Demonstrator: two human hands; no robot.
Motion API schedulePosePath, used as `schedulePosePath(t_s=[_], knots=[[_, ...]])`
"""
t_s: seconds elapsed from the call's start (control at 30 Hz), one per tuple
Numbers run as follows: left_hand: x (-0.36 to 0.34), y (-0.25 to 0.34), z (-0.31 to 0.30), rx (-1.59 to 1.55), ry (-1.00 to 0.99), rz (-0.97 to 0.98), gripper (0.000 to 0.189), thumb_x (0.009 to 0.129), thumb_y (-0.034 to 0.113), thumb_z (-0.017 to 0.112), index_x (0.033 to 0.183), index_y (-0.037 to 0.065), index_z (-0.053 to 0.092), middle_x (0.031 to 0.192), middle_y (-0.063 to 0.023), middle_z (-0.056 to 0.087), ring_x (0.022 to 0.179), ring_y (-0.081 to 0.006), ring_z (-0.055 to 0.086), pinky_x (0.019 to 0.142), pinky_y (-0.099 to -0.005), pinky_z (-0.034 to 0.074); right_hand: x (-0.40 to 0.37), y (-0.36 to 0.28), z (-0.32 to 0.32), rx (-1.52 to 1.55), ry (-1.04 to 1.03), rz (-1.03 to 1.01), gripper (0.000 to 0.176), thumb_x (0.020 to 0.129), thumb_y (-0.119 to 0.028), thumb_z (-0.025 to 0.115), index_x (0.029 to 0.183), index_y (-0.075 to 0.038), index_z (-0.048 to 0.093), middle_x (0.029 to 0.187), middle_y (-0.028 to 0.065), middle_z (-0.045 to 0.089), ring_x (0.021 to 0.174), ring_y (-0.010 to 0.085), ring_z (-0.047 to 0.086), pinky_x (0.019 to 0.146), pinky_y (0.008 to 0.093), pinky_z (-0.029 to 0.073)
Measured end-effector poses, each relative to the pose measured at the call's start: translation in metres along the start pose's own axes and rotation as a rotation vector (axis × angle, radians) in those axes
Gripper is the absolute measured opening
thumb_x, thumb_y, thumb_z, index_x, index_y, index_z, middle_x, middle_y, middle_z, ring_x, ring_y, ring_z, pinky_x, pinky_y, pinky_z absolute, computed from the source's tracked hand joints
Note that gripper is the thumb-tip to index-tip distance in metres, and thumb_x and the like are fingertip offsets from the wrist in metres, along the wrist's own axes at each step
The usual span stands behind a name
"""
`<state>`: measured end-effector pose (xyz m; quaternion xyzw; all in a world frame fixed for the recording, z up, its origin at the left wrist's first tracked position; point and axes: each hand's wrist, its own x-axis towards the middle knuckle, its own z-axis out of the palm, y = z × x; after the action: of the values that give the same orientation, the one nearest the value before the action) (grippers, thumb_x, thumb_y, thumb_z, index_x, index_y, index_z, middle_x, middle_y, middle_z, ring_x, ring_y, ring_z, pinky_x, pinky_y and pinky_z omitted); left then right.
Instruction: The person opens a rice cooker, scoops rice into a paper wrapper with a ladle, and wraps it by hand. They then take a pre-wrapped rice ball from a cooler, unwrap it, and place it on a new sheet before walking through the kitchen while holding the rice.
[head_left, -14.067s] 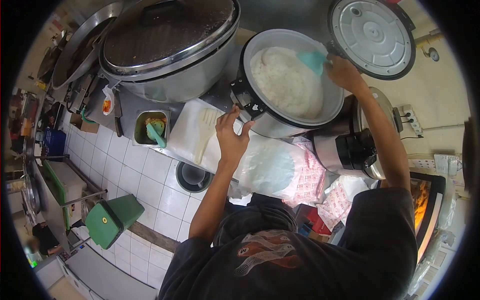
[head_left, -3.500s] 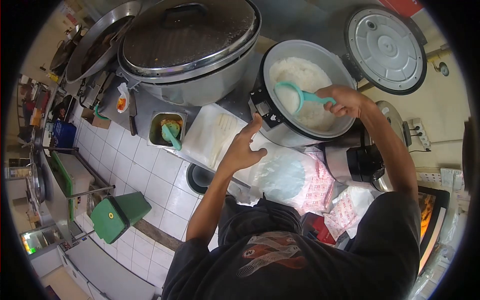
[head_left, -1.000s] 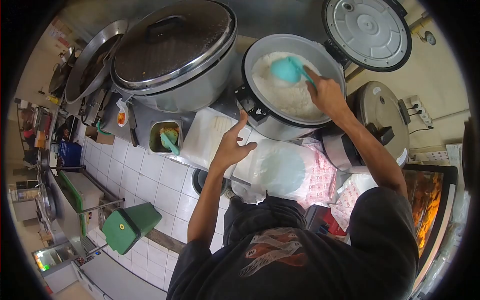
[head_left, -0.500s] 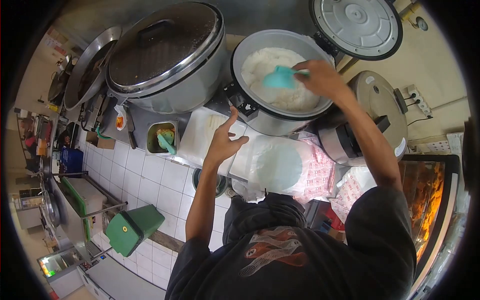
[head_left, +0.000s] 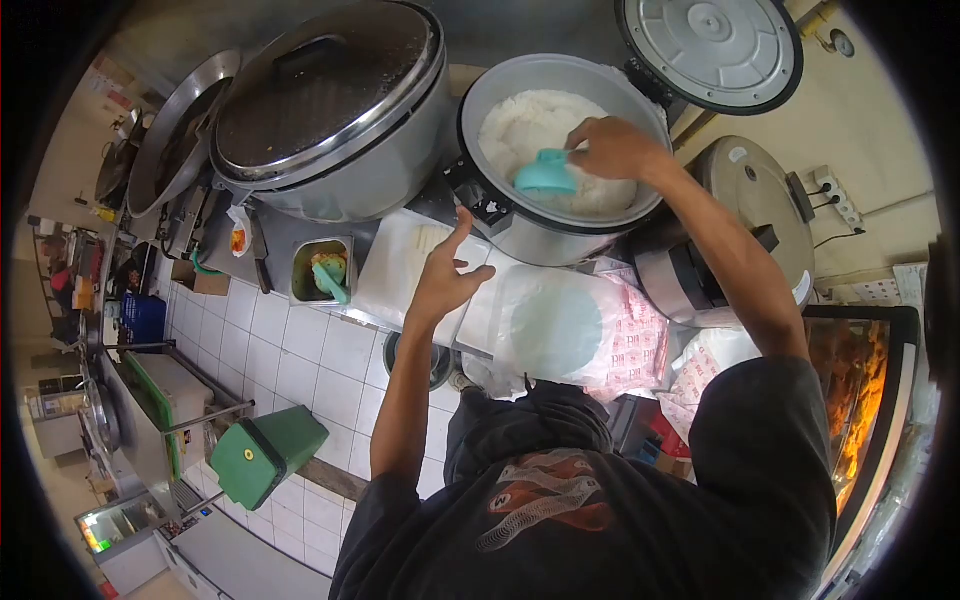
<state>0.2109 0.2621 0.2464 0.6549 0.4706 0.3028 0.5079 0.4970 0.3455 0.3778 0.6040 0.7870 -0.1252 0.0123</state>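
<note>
White rice (head_left: 530, 120) fills part of an open round cooker (head_left: 490, 85) at the upper middle. Inside its rim, my right hand (head_left: 615, 150) is closed on the handle of a turquoise scoop (head_left: 546, 175), whose bowl is low over the rice near the front wall. My left hand (head_left: 448, 275) is held apart from the cooker's front left side, with thumb and index finger spread and nothing in it. Below it lie white paper sheets (head_left: 400, 255). To their right, a clear plastic sheet (head_left: 555, 330) covers a pale round shape beside red-printed wrappers (head_left: 640, 340).
A large lidded pot (head_left: 330, 100) stands left of the cooker, a closed cooker (head_left: 755, 210) right. The raised lid (head_left: 710, 45) is behind. A metal container (head_left: 323, 272) holds food and a turquoise utensil. A green bin (head_left: 265, 455) stands on the floor.
My right hand has moved slightly left, and the scoop has gone lower toward the cooker's front wall, its bowl turned. My left hand is nearly unmoved.
</note>
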Motion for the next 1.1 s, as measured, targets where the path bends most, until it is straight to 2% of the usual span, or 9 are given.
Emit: schedulePosePath(t_s=[0.3, 0.4, 0.5, 0.6, 0.7, 0.73, 0.83, 0.93, 1.1], knots=[[0.000, -0.002, 0.001, -0.004, 0.011, -0.011, 0.098, 0.072, 0.007, 0.077, 0.154, 0.017, 0.025, 0.151, -0.0144, 0.041, 0.135, -0.0261, 0.045, 0.093, -0.0370, 0.051, 0.015, 0.026, 0.011, 0.063, 0.079, 0.176, 0.032, 0.084, -0.025, 0.054, 0.103, -0.004, 0.069, 0.104, 0.0259, 0.066, 0.101, 0.0387, 0.064, 0.088, 0.0454, 0.048], [-0.001, 0.003, 0.001, 0.001, 0.016, -0.023, 0.098, 0.072, 0.007, 0.077, 0.154, 0.016, 0.025, 0.152, -0.0140, 0.040, 0.135, -0.0250, 0.044, 0.093, -0.0358, 0.051, -0.002, 0.010, 0.006, 0.370, -0.011, 0.321, 0.033, 0.086, -0.028, 0.056, 0.104, -0.002, 0.067, 0.103, 0.0279, 0.066, 0.102, 0.0396, 0.063, 0.089, 0.0452, 0.048], [0.001, -0.005, 0.001, 0.002, 0.008, 0.018, 0.097, 0.073, 0.008, 0.075, 0.154, 0.013, 0.021, 0.152, -0.0154, 0.039, 0.134, -0.0283, 0.047, 0.093, -0.0360, 0.050, -0.011, 0.029, 0.008, 0.158, 0.285, 0.007, 0.033, 0.092, -0.032, 0.057, 0.104, -0.002, 0.065, 0.083, 0.0206, 0.067, 0.083, 0.0362, 0.066, 0.078, 0.0423, 0.049], [0.001, -0.003, 0.001, -0.022, -0.001, -0.007, 0.094, 0.075, 0.007, 0.073, 0.154, 0.016, 0.023, 0.153, -0.0126, 0.037, 0.135, -0.0262, 0.044, 0.095, -0.0368, 0.050, -0.046, 0.018, -0.011, 0.177, 0.468, 0.065, 0.034, 0.092, -0.034, 0.057, 0.103, -0.002, 0.065, 0.071, 0.0137, 0.060, 0.067, 0.0280, 0.061, 0.069, 0.0389, 0.048], [0.000, -0.006, 0.001, -0.041, -0.008, -0.022, 0.093, 0.075, 0.006, 0.072, 0.154, 0.016, 0.024, 0.155, -0.0115, 0.036, 0.136, -0.0262, 0.043, 0.095, -0.0378, 0.049, -0.095, 0.004, -0.025, 0.436, 0.481, 0.281, 0.037, 0.092, -0.032, 0.058, 0.101, 0.003, 0.064, 0.089, 0.0245, 0.067, 0.083, 0.0369, 0.066, 0.079, 0.0402, 0.049], [0.000, -0.010, 0.002, -0.062, 0.004, -0.032, 0.093, 0.075, 0.006, 0.072, 0.154, 0.016, 0.024, 0.155, -0.0106, 0.036, 0.137, -0.0277, 0.042, 0.096, -0.0388, 0.049, -0.106, 0.010, -0.012, 0.646, 0.526, 0.326, 0.036, 0.093, -0.033, 0.059, 0.104, 0.001, 0.062, 0.079, 0.0175, 0.064, 0.065, 0.0262, 0.061, 0.062, 0.0361, 0.047], [0.001, -0.016, 0.006, -0.093, 0.022, -0.006, 0.093, 0.075, 0.007, 0.073, 0.154, 0.015, 0.025, 0.155, -0.0108, 0.035, 0.137, -0.0294, 0.042, 0.094, -0.0387, 0.050, -0.142, 0.033, 0.015, 1.324, 0.278, 0.630, 0.032, 0.094, -0.033, 0.060, 0.107, -0.004, 0.058, 0.071, 0.0072, 0.055, 0.052, 0.0114, 0.046, 0.046, 0.0271, 0.035], [0.001, -0.009, 0.010, -0.101, 0.043, 0.000, 0.090, 0.076, 0.001, 0.070, 0.154, 0.014, 0.026, 0.153, -0.0170, 0.036, 0.137, -0.0300, 0.042, 0.091, -0.0364, 0.051, -0.159, 0.032, 0.040, 1.374, 0.423, 0.707, 0.030, 0.094, -0.032, 0.061, 0.106, -0.006, 0.054, 0.070, 0.0015, 0.049, 0.050, 0.0039, 0.036, 0.043, 0.0207, 0.023], [-0.023, -0.013, 0.024, -0.254, 0.294, 0.084, 0.073, 0.080, -0.005, 0.063, 0.148, 0.006, 0.038, 0.144, -0.0191, 0.048, 0.124, -0.0289, 0.054, 0.095, -0.0344, 0.048, -0.197, 0.010, 0.070, 1.461, 0.732, 0.571, 0.024, 0.096, -0.029, 0.060, 0.099, -0.006, 0.057, 0.066, -0.0011, 0.050, 0.054, 0.0044, 0.039, 0.046, 0.0221, 0.028]])
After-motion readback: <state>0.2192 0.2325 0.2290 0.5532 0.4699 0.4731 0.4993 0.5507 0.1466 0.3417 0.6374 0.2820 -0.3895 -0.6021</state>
